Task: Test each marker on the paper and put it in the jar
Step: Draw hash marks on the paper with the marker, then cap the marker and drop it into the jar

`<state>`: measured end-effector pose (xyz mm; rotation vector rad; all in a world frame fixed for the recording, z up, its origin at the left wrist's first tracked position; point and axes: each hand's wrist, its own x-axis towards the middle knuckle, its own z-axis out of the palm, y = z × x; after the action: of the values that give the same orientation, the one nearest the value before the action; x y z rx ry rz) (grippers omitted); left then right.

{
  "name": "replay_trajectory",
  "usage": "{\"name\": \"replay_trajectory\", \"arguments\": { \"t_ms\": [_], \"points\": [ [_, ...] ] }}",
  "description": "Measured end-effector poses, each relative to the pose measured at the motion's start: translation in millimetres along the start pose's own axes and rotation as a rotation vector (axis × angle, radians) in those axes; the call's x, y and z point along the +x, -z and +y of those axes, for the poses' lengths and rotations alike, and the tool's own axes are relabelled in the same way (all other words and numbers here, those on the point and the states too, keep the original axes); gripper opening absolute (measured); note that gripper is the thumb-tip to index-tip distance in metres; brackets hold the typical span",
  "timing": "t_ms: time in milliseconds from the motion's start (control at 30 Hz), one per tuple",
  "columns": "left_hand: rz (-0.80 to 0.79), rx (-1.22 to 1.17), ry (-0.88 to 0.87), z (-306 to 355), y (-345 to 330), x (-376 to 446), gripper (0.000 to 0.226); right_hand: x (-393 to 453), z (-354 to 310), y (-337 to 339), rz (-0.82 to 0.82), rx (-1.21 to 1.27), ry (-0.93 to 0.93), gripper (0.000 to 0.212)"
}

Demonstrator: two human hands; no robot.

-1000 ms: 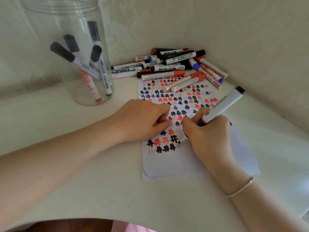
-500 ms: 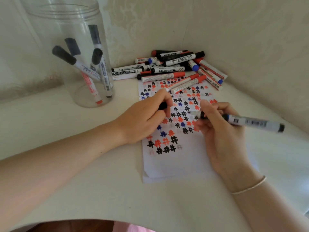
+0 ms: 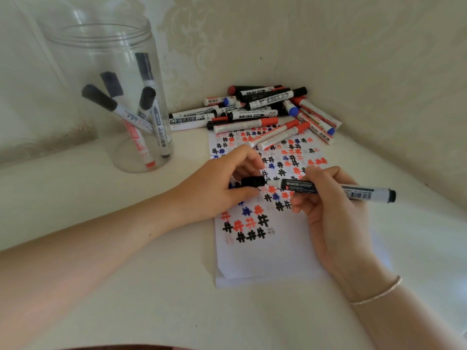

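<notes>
Head view: your left hand (image 3: 217, 188) is pinching a black cap (image 3: 253, 181); your right hand (image 3: 331, 210) is gripping the marker (image 3: 328, 189), level above the paper (image 3: 265, 256). White tabletop (image 3: 126, 286) is meeting pale patterned walls (image 3: 328, 46) in a corner. Clear jar (image 3: 106, 97) is holding four markers. Loose marker pile (image 3: 265, 112) is lying against the wall.
</notes>
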<state>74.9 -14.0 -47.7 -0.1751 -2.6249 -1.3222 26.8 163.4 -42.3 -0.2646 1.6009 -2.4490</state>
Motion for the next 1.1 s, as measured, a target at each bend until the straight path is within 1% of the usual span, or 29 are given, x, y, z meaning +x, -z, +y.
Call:
{"name": "replay_trajectory", "arguments": {
  "t_ms": [133, 267, 333, 400, 467, 533, 600, 633, 700, 867, 967, 1100],
  "points": [
    [-0.011, 0.007, -0.044, 2.5, -0.5, -0.8, 0.030, -0.4, 2.2, -0.6, -0.014, -0.080, 0.001, 0.025],
    [-0.017, 0.036, -0.098, 4.1, -0.5, -2.7, 0.024, -1.6, 0.9, 0.4, -0.058, -0.144, -0.016, 0.021],
    [0.016, 0.002, -0.122, 4.8, 1.0, -3.3, 0.025, -2.4, -1.0, 0.3, -0.094, -0.100, -0.046, 0.016],
    [0.011, -0.036, -0.129, 6.2, 2.3, -2.8, 0.024, -2.9, -4.1, 1.8, -0.136, 0.011, -0.083, 0.014],
    [-0.035, -0.064, -0.109, 7.6, 1.8, -2.6, 0.024, -2.9, -7.9, 3.8, -0.183, 0.142, -0.145, 0.027],
    [-0.066, -0.128, -0.060, 9.1, 0.3, -3.2, 0.024, -1.3, -9.5, 4.0, -0.195, 0.208, -0.181, 0.042],
    [-0.065, -0.207, -0.015, 11.3, -2.1, -4.1, 0.021, 0.2, -6.1, 3.4, -0.139, 0.137, -0.157, 0.039],
    [-0.051, -0.249, 0.005, 12.3, -3.3, -4.6, 0.018, 0.6, -3.5, 2.6, -0.103, 0.062, -0.125, 0.035],
    [-0.015, -0.314, 0.036, 14.2, -5.4, -4.2, 0.015, -1.0, -0.1, -0.8, -0.073, -0.079, -0.059, 0.035],
    [0.020, -0.374, 0.064, 14.3, -8.7, -2.3, 0.024, -6.8, -1.8, -6.8, -0.143, -0.200, 0.030, 0.035],
    [0.033, -0.388, 0.078, 12.1, -8.4, -2.8, 0.022, -7.2, 0.0, -8.1, -0.169, -0.236, 0.054, 0.036],
    [0.085, -0.466, 0.106, 13.4, -5.7, -2.5, 0.023, -7.9, -2.4, -13.6, -0.205, -0.291, 0.083, 0.034]
  ]
}}
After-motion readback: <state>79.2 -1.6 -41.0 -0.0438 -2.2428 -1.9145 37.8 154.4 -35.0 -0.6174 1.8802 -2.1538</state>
